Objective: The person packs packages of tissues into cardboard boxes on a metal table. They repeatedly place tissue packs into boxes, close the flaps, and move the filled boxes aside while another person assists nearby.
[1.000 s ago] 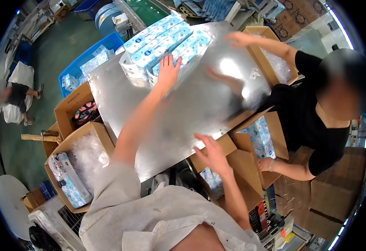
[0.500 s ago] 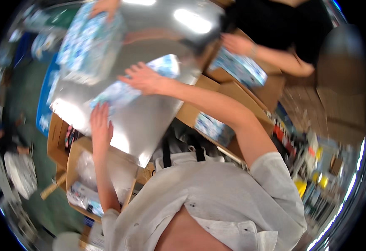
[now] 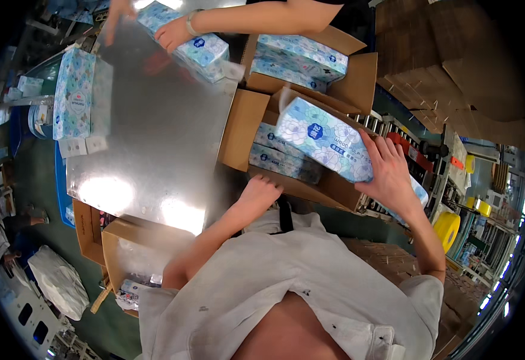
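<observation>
My right hand [image 3: 389, 171] grips a long blue floral tissue pack [image 3: 322, 133], fingers over its right part. The pack is tilted above the open cardboard box [image 3: 242, 130], partly over its right side. Inside that box lie more tissue packs [image 3: 280, 161] of the same pattern. At the box's near edge, my left hand [image 3: 261, 193] has its fingers curled onto the cardboard.
Across the metal table [image 3: 148, 141], a co-worker's hand [image 3: 175, 31] rests on another tissue pack [image 3: 205, 55]. A second open box [image 3: 358, 78] holds packs. One bundle [image 3: 73, 96] stands at the table's left. A roller conveyor [image 3: 382, 127] runs under the boxes.
Both my hands have left the metal table and moved right to the near box. The right hand now holds a tissue pack over it. The co-worker's arm has moved to a pack on the table.
</observation>
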Motion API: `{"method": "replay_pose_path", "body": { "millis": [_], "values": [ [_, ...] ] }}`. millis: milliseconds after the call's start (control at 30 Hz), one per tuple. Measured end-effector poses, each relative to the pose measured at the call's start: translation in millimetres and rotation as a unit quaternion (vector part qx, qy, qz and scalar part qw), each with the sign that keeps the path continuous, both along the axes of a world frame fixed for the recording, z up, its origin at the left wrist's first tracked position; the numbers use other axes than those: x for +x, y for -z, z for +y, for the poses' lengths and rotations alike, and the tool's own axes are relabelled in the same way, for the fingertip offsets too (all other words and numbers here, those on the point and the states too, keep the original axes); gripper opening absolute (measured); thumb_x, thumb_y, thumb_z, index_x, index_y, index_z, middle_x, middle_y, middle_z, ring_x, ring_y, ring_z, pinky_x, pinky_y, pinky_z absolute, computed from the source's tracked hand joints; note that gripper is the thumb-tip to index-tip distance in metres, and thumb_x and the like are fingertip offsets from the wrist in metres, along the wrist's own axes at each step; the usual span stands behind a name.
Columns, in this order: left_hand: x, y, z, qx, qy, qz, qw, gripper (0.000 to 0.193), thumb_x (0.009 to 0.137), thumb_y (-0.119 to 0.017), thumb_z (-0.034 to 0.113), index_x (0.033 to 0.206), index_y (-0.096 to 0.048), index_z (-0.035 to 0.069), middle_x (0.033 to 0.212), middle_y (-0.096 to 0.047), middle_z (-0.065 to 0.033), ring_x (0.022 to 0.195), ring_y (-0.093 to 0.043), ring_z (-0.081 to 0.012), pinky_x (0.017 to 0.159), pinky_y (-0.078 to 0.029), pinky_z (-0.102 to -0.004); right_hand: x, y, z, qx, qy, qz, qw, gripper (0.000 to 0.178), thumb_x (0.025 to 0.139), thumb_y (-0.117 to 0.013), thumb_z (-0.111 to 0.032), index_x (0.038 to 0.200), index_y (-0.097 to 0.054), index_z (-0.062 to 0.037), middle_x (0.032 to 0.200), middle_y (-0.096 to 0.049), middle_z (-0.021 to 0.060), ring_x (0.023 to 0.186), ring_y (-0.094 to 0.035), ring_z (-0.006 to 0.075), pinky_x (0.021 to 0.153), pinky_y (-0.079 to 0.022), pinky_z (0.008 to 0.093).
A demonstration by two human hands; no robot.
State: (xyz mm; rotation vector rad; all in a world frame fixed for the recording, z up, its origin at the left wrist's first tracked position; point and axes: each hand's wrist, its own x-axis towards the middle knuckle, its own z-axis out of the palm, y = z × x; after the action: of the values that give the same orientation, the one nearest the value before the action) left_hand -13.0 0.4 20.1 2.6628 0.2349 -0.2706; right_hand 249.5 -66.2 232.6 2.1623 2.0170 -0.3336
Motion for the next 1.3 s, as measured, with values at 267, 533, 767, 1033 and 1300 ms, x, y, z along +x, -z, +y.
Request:
{"method": "replay_pose_path", "body": {
  "millis": [267,533,767,1033,1300],
  "values": [
    [18,27,7,-0.028,0.017,0.025,0.999,0.021,0.079,-0.063,0.006,0.099,-0.066,0.01,0.077,-0.069,-0.0089,0.079,-0.07,-0.0287,0.066,-0.053,-0.0403,6,154,52,0.001,-0.059,-0.088,0.994,0.093,0.062,-0.086,-0.039,0.134,-0.045,0.0019,0.111,-0.053,0.0096,0.108,-0.052,0.0248,0.084,-0.043,0.0424],
    [28,29,10,-0.045,-0.012,-0.025,0.999,0.012,0.081,-0.061,0.008,0.092,-0.064,0.008,0.069,-0.066,-0.0082,0.075,-0.07,-0.0287,0.066,-0.052,-0.0398,45,273,48,-0.013,-0.051,-0.133,0.99,0.097,0.061,-0.089,-0.033,0.141,-0.041,-0.007,0.119,-0.049,0.0111,0.117,-0.048,0.0283,0.09,-0.044,0.0506],
    [27,17,21,-0.05,-0.039,0.0,0.998,0.008,0.078,-0.065,0.013,0.079,-0.073,0.012,0.079,-0.072,-0.0102,0.078,-0.072,-0.0288,0.065,-0.056,-0.04,59,348,59,0.071,0.044,0.003,0.996,0.102,0.063,-0.088,-0.018,0.146,-0.032,0.0017,0.139,-0.04,0.0232,0.134,-0.035,0.042,0.115,-0.025,0.0536],
    [32,49,3,0.002,-0.033,0.011,0.999,0.009,0.08,-0.065,0.015,0.077,-0.074,0.014,0.08,-0.073,-0.0045,0.078,-0.071,-0.0244,0.062,-0.05,-0.0388,47,337,23,0.104,-0.01,-0.059,0.993,0.087,0.067,-0.069,0.001,0.147,-0.036,-0.0063,0.119,-0.047,0.0185,0.111,-0.047,0.0379,0.099,-0.035,0.0505],
    [32,45,3,-0.001,-0.028,-0.008,1.0,0.009,0.078,-0.065,0.014,0.075,-0.074,0.014,0.077,-0.072,-0.0045,0.078,-0.071,-0.0266,0.062,-0.052,-0.0405,49,417,30,0.084,0.052,-0.142,0.985,0.056,0.086,-0.058,-0.009,0.139,-0.042,-0.0078,0.121,-0.049,0.0133,0.112,-0.049,0.0311,0.093,-0.037,0.0438]
  ]
}}
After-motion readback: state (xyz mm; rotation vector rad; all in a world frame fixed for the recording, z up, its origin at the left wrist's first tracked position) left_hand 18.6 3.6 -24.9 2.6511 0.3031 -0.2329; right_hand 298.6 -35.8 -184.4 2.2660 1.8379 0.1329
